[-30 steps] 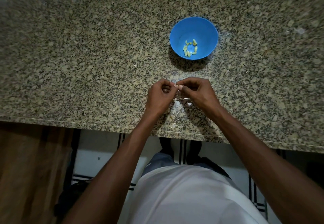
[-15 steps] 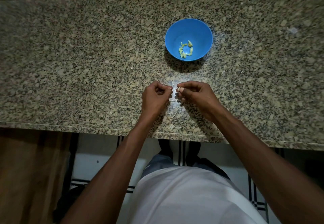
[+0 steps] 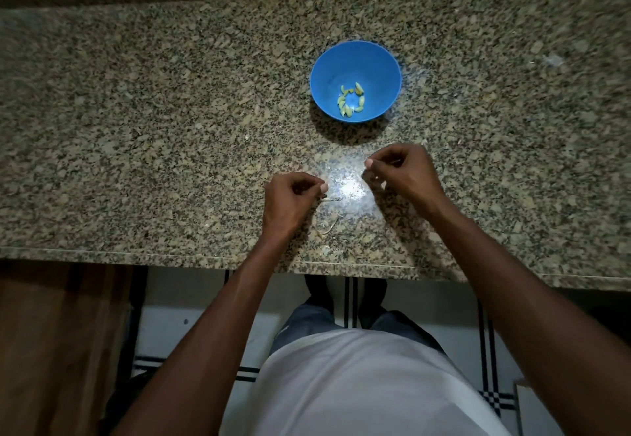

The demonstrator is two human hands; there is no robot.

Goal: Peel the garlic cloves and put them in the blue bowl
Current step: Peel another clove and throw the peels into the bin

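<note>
Your two hands are apart over the counter [image 3: 136,135], both with fingers curled in tight. Your right hand [image 3: 401,171] sits nearer the bowl [image 3: 327,63], thumb and forefinger pressed together as if pinching something small. Whether that is the clove or a bit of skin, I cannot tell; nothing shows between the fingertips. Your left hand [image 3: 290,201] is curled the same way, low over the counter, and a thin strand of peel [image 3: 329,199] trails just beside its fingertips.

The bowl stands just beyond your right hand, with a small heap of peeled cloves [image 3: 351,100] in the bottom. Loose scraps of skin [image 3: 329,227] lie on the counter between your wrists.

So this looks like the split between clove and skin. Before you reach, check which hand has the clove. Roll it once between thumb and finger and feel for any papery bit clinging on; the light is dim here and the skin is pale, so touch will serve you better than sight. Drop the skin with the other scraps, well short of the bowl. Then carry the clove over the rim and let go low, so it lands among the others rather than bouncing out.
</note>
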